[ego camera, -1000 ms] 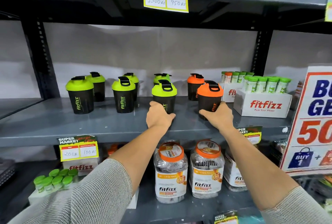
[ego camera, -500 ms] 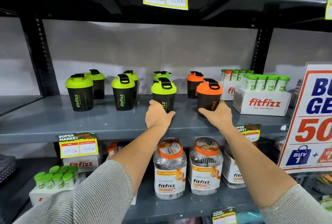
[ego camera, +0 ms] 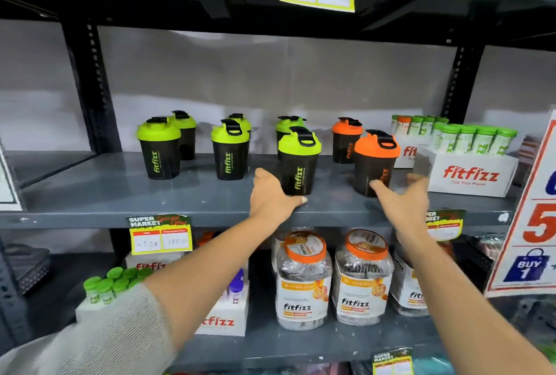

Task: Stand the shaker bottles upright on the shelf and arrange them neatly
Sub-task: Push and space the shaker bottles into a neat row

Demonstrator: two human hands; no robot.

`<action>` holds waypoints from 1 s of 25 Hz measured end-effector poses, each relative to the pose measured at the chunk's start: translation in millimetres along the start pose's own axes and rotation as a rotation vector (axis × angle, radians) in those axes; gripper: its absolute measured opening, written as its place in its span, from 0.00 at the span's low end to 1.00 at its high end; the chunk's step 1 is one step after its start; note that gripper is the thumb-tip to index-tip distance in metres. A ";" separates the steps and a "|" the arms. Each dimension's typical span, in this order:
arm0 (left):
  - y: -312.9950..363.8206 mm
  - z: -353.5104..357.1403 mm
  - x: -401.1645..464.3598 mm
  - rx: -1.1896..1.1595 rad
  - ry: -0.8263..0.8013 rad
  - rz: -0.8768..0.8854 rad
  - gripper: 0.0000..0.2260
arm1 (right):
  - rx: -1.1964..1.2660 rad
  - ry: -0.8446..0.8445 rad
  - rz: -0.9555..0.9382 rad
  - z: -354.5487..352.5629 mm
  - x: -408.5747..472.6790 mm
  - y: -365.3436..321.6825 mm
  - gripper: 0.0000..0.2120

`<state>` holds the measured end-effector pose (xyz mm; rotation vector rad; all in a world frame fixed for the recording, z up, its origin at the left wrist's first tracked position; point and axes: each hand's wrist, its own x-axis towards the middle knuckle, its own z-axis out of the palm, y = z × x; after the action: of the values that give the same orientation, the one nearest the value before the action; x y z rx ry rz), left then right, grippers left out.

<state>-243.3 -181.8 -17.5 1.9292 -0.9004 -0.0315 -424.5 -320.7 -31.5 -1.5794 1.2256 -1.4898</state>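
Several black shaker bottles stand upright in two rows on the grey shelf (ego camera: 120, 194). Most have green lids and two have orange lids. My left hand (ego camera: 275, 194) cups the base of the front green-lidded shaker (ego camera: 299, 158), with fingers curled across its front and the thumb raised at its left. My right hand (ego camera: 403, 197) is blurred and spread open just in front of and to the right of the front orange-lidded shaker (ego camera: 376, 161), not gripping it. A second orange-lidded shaker (ego camera: 346, 140) stands behind it.
A white fitfizz box (ego camera: 469, 176) of green-capped tubes sits right of the orange shakers. A large promo sign (ego camera: 538, 209) leans at the far right. Clear jars (ego camera: 304, 284) fill the shelf below. A price tag (ego camera: 161, 233) hangs from the shelf edge.
My right hand has let go of the front orange-lidded shaker and spread open, shifting a little right. My left hand stays at the green-lidded shaker's base, its thumb now lifted away.
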 end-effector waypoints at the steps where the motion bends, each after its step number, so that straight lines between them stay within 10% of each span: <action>1: -11.3 -12.1 -0.8 -0.024 0.018 0.032 0.38 | 0.072 0.105 -0.104 4.6 -21.8 -0.9 0.30; 8: -85.4 -122.3 45.5 0.019 0.361 0.043 0.37 | 0.325 -0.178 -0.752 118.3 -156.9 -74.7 0.07; 16: -145.3 -156.0 112.6 0.125 0.207 -0.268 0.54 | 0.025 -0.396 0.075 246.1 -131.4 -130.0 0.38; 25: -149.2 -149.5 145.0 -0.002 0.332 -0.328 0.35 | -0.121 -0.374 0.014 275.1 -114.1 -127.6 0.39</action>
<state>4.2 -116.9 -5.4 1.9870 -0.3608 0.0923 -121.7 -209.3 -1.9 -1.8245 1.1199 -1.0635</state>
